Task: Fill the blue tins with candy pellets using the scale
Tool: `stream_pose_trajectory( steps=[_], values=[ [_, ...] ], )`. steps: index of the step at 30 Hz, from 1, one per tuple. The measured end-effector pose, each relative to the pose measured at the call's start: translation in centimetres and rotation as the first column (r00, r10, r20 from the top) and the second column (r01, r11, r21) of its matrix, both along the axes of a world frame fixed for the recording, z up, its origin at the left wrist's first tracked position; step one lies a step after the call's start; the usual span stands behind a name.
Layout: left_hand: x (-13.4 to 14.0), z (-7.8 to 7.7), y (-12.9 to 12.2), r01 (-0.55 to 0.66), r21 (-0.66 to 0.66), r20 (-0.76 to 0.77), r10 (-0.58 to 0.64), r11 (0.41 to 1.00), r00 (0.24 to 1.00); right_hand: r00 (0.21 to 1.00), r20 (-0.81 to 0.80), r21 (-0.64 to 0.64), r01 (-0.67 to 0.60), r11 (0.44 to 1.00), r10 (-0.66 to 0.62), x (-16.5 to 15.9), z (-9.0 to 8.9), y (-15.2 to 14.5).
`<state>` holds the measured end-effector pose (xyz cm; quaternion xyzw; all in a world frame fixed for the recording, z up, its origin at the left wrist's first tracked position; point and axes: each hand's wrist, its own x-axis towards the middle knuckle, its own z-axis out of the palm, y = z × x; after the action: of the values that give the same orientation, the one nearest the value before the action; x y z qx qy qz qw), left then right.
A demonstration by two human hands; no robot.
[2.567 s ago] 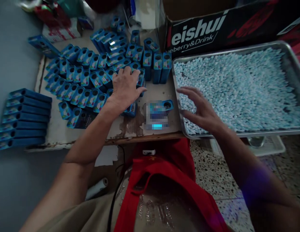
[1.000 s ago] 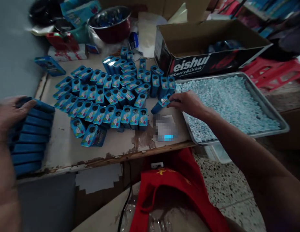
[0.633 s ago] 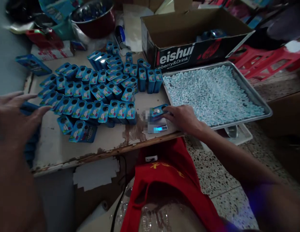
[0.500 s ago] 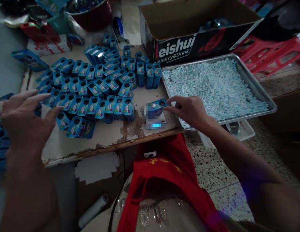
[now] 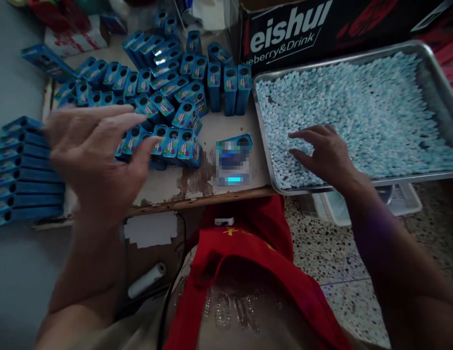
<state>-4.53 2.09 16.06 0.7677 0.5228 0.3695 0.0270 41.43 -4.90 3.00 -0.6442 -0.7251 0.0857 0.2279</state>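
My left hand hovers over the near rows of small blue tins, thumb and fingers apart with nothing between them. My right hand is above the near left part of a metal tray spread with pale blue and white candies. Its thumb and forefinger are parted, and I see nothing held. Between the tins and the tray, one blue tin rests on a small device with a lit blue display; that patch is pixelated.
A black printed carton stands behind the tray. More blue tins lie stacked at the far left. The worn wooden table edge runs in front of me, above a red apron. A plastic container is below the tray.
My right hand has left the tin on the small device and moved right, over the candies. My left hand has shifted right across the tins. The view has tilted down.
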Motion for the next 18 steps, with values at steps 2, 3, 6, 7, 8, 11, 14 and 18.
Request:
stream_pose_trajectory(
  steps=[2,3,6,7,8,11,14,18],
  values=[
    [2.3,-2.2,-0.5,0.209,-0.067,-0.048,-0.213,0.976,0.976,0.987,-0.152,0.042,0.063,0.997,-0.056,-1.0,0.7,0.9],
    [3.5,-3.8,-0.8,0.283,-0.114,-0.009,-0.286,0.952,0.958,0.970,-0.233,0.048,0.085,0.995,-0.071,-1.6,1.1,1.4],
    [7.1,-9.5,-1.8,0.379,-0.213,0.233,-0.330,0.901,0.915,0.888,-0.456,0.068,0.111,0.991,-0.068,-3.6,1.8,2.7],
    [8.0,-11.4,-2.0,0.393,-0.219,0.295,-0.323,0.893,0.899,0.846,-0.531,0.083,0.113,0.990,-0.052,-4.4,1.9,3.1],
    [8.9,-13.2,-2.1,0.397,-0.219,0.346,-0.309,0.891,0.886,0.792,-0.610,0.097,0.115,0.989,-0.033,-5.0,1.9,3.4],
    [10.5,-16.7,-1.7,0.372,-0.256,0.422,-0.243,0.893,0.874,0.586,-0.810,0.110,0.119,0.987,0.020,-6.6,1.6,4.8],
    [11.1,-17.6,-1.0,0.319,-0.304,0.378,-0.194,0.898,0.905,0.475,-0.880,0.072,0.075,0.995,0.028,-7.4,0.9,6.2],
    [11.6,-16.0,0.7,0.306,-0.330,0.305,-0.206,0.893,0.930,0.335,-0.932,-0.138,0.030,0.990,-0.140,-8.4,0.1,7.4]
  ],
)
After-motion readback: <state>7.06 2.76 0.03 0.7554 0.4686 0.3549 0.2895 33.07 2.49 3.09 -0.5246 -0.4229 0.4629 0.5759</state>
